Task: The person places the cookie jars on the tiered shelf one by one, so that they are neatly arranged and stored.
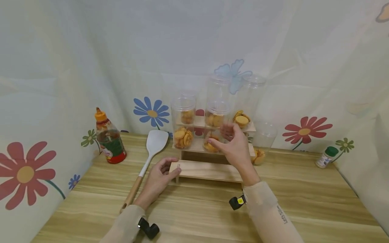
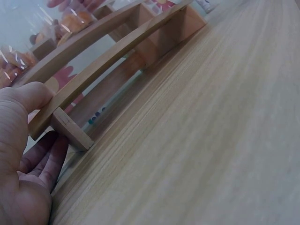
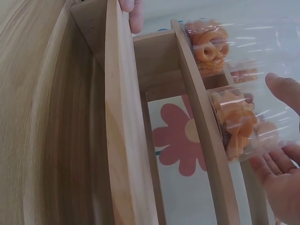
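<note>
A tiered wooden stand (image 1: 209,170) holds clear jars of orange-yellow snacks. My left hand (image 1: 159,179) grips the left end of its lowest shelf; in the left wrist view the thumb lies over the board (image 2: 108,65) and the fingers reach below it, beside the short leg (image 2: 70,129). My right hand (image 1: 235,146) is at a snack jar (image 1: 216,116) on the middle shelf, thumb and fingers spread on either side of it. In the right wrist view the fingers are near that jar's side (image 3: 234,124); whether they touch is unclear. Another jar (image 1: 183,130) stands left of it.
More jars (image 1: 252,87) stand on the top shelf, and one jar (image 1: 263,141) is at the stand's right side. A white spatula (image 1: 156,141) with a wooden handle lies left, near a red sauce bottle (image 1: 110,145). A green-capped shaker (image 1: 326,157) stands far right.
</note>
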Motion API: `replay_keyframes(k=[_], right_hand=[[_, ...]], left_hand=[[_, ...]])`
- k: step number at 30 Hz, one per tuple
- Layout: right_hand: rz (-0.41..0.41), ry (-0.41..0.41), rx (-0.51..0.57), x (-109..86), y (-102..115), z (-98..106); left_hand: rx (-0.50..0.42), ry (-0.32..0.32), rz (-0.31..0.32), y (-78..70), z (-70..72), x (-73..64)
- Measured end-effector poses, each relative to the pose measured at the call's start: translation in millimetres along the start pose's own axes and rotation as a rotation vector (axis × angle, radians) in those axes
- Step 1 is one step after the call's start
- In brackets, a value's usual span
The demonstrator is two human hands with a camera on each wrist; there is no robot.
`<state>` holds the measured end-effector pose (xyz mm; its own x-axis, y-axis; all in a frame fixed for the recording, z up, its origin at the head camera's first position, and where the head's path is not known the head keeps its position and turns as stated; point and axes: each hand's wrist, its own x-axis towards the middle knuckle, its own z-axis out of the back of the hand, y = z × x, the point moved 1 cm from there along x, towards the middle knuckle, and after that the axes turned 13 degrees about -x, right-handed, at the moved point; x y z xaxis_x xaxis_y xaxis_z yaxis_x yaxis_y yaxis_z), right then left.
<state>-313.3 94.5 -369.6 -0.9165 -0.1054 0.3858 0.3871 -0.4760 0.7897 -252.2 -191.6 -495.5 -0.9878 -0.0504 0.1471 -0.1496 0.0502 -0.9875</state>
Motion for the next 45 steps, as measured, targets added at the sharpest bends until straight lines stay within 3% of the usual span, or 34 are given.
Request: replay_keyframes(k=[22,30,36,45], right_hand=[[-0.006,0.0,-0.075,-5.5,-6,-4],[-0.031,-0.012,-0.147,-13.9,-5,-5],[-0.037,-0.022,-0.159,-19.2,-4,4],[-0.037,-0.051,-0.059,-26.6,-6,31]], left_hand=[[-0.017,0.001,-0.01,0.5,1.5,2.6],[-0.012,0.004,-0.016,2.3,1.1,2.3],[0.0,0.002,-0.019,1.5,-0.9,2.1],[-0.022,0.006,-0.02,2.2,-0.2,1.6]])
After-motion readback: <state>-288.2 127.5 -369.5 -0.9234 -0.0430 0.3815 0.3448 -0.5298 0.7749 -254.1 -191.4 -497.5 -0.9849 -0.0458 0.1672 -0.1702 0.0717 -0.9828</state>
